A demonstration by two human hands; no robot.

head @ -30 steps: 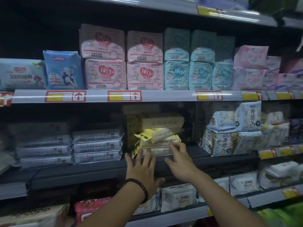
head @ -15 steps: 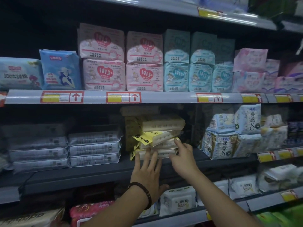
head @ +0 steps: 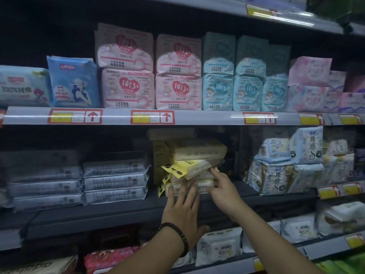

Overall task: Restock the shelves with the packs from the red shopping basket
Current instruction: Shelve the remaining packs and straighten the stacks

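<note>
Right hand touches seemingly skewed cream-yellow packs.

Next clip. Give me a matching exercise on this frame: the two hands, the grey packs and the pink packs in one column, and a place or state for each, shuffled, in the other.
1. left hand
2. right hand
3. grey packs
4. pink packs

A. stacked two high on the upper shelf
B. wears a bracelet, fingers spread against the lowest of the yellow packs
C. lie flat on the middle shelf, untouched
D. fingertips at the right end of the yellow packs

Pairs: 1-B, 2-D, 3-C, 4-A.
</note>
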